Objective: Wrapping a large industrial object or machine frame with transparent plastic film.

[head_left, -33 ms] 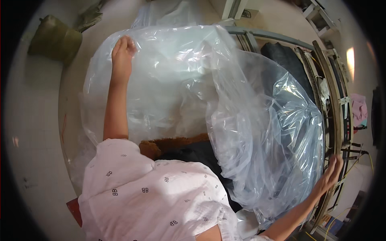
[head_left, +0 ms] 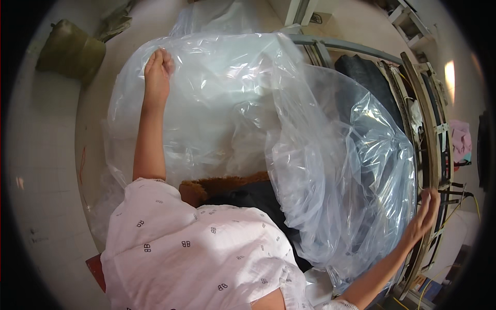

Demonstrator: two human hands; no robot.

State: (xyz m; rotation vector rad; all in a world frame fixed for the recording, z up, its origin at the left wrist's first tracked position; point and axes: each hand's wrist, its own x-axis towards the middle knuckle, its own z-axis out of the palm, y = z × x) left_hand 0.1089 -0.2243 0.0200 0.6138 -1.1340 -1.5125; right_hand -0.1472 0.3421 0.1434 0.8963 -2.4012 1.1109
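Note:
A large clear plastic sheet (head_left: 212, 111) spreads in shiny folds across the area ahead of me. At its far left, my left hand (head_left: 159, 63) is closed, its fingers curled in on the film. On the right, the film bunches into thick crumpled folds. There my right hand (head_left: 424, 214) reaches the long bar (head_left: 428, 150) of a machine frame, with its fingers stretched out. The folds hide part of what lies beneath, including some dark material.
A dark roll (head_left: 364, 77) lies along the frame at the far right. An olive sack (head_left: 72, 50) stands against the left wall. Brown fuzzy material (head_left: 227, 183) shows by my lap. Yellow cables (head_left: 478, 206) hang beyond the frame, near a pink cloth (head_left: 460, 139).
My right hand has shifted slightly farther away along the bar. The fingers of my left hand have curled tighter at almost the same place. The sheet looks nearly unchanged.

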